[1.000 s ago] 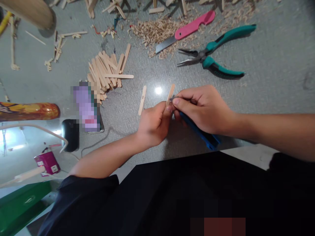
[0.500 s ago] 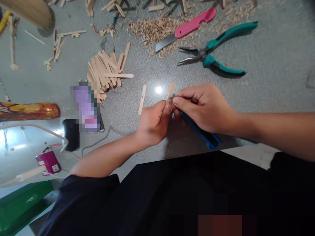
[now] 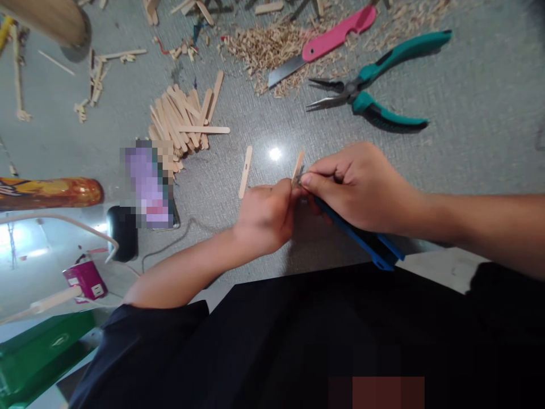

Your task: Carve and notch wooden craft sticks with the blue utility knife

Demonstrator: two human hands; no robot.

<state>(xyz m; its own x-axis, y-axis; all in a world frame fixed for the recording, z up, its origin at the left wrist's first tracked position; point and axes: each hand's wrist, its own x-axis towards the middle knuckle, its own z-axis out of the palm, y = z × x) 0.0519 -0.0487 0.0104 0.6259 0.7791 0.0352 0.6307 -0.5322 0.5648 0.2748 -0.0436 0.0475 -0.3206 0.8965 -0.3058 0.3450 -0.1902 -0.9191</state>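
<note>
Pinched in my left hand (image 3: 267, 217) is a wooden craft stick (image 3: 298, 163), its far end standing out past my fingers. My right hand (image 3: 355, 190) is closed around a knife with a blue handle (image 3: 357, 238), which slants down towards my body. The knife's dark tip meets the stick close to my left fingertips; the exact contact is partly hidden by my fingers. Just left of the held stick lies another craft stick (image 3: 246, 172) with a small slot in its middle.
Behind my hands lie teal-handled pliers (image 3: 351, 91), a pink knife (image 3: 327, 42) and wood shavings (image 3: 255, 48). A heap of craft sticks (image 3: 179, 116) is beside a blurred phone (image 3: 149, 184). Further left are a black case (image 3: 122, 233), an orange-brown tube (image 3: 51, 193) and a purple adapter (image 3: 87, 281).
The blue handle's rear end has swung right and slightly down. My left hand has turned a little, and less of the held stick shows. My right hand has shifted slightly right.
</note>
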